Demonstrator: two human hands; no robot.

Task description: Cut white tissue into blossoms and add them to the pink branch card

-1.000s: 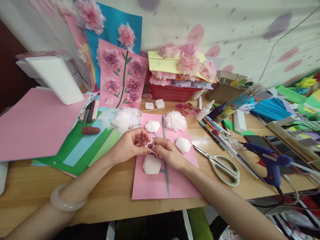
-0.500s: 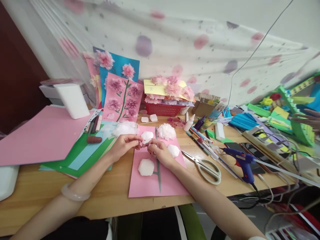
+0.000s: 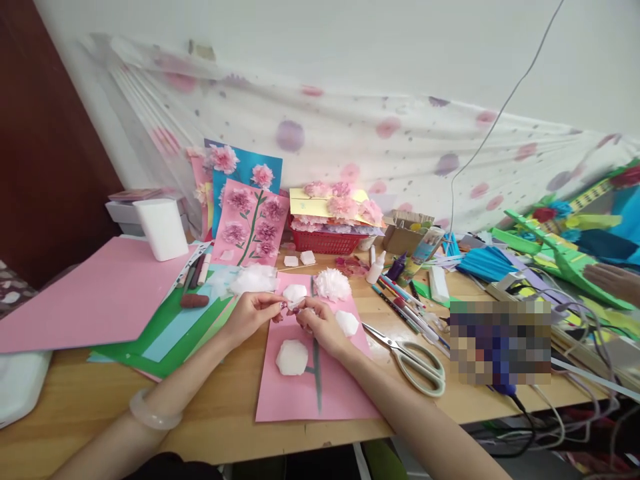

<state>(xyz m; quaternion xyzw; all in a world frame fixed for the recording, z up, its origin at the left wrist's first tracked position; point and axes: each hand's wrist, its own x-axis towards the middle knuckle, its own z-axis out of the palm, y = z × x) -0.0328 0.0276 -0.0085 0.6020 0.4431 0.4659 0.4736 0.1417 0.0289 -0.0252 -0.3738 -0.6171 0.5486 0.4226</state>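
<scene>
My left hand (image 3: 255, 318) and my right hand (image 3: 319, 323) meet over the pink sheet (image 3: 295, 403), fingertips pinched together. Between them is something small and pale, too small to make out. Just behind the fingertips lies a white paper octagon (image 3: 295, 292) on the sheet. Nearer the front edge is another white paper piece (image 3: 292, 357), beside a painted grey-green stem (image 3: 317, 380). To the right of my right hand a third white piece (image 3: 347, 323) rests on the sheet. A fluffy white paper flower (image 3: 333, 285) sits at the sheet's top right.
Scissors (image 3: 415, 360) lie right of the sheet, near pens (image 3: 400, 303) and a glue bottle (image 3: 376, 268). A red basket (image 3: 325, 241) stands behind. Pink board (image 3: 100, 293) and green paper (image 3: 135, 350) are at left. Another person's hand (image 3: 613, 283) shows at far right.
The view has tilted up, so the table things appear lower. My hands stay pinched together over the sheet. The other person's hand at far right has shifted.
</scene>
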